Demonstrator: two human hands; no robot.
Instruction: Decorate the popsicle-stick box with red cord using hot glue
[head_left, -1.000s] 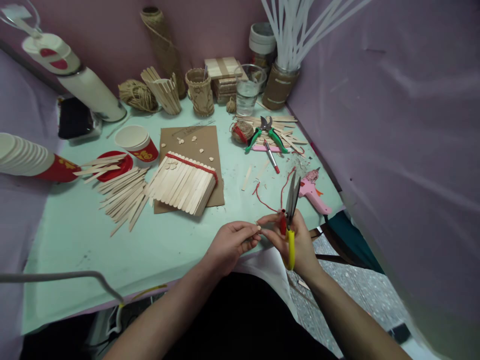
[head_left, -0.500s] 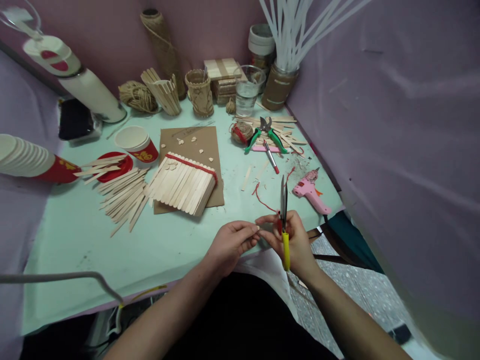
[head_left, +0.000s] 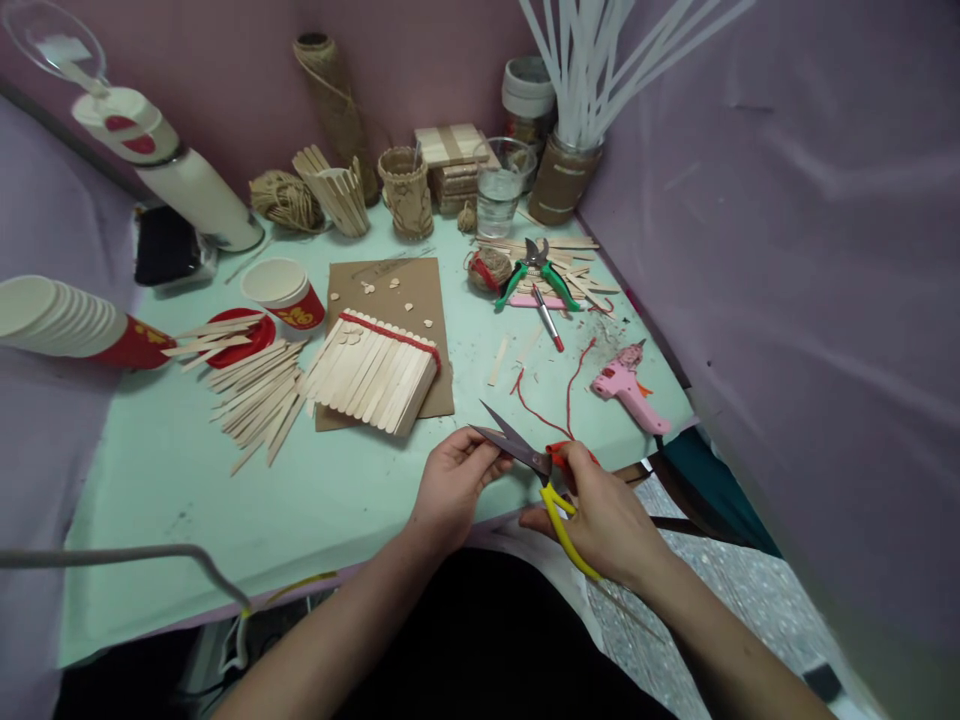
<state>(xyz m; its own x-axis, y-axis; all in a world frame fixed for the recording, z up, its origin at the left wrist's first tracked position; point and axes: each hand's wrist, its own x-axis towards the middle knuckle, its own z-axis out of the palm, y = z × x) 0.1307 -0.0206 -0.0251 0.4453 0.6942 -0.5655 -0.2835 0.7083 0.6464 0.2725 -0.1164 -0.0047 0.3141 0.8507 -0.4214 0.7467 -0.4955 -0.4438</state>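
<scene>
In my right hand (head_left: 607, 510) is a pair of scissors (head_left: 521, 445) with yellow and red handles. Their dark blades are spread and point left, across the fingertips of my left hand (head_left: 454, 485). Thumb and fingers of that hand are pinched together at the table's front edge; what they pinch is too small to make out. Red yarn (head_left: 540, 410) lies on the table just beyond the scissors. A thin tan strand (head_left: 630, 610) hangs below my right hand. Ahead and left, a craft-stick box (head_left: 375, 370) with a red yarn trim rests on cardboard (head_left: 446, 395).
A pink glue gun (head_left: 630, 390) lies at the right edge. Green-handled pruning shears (head_left: 536, 275), a red-tipped pen (head_left: 547, 320) and loose sticks lie behind. Left are a stick pile (head_left: 259, 400) and paper cups (head_left: 281, 295). A water cup (head_left: 499, 200) stands at the back. A grey cable (head_left: 150, 553) crosses front left.
My right hand has drawn back from my left fingertips and turned the scissors from upright to pointing left. Their blades have spread. My left hand stays pinched in nearly the same place.
</scene>
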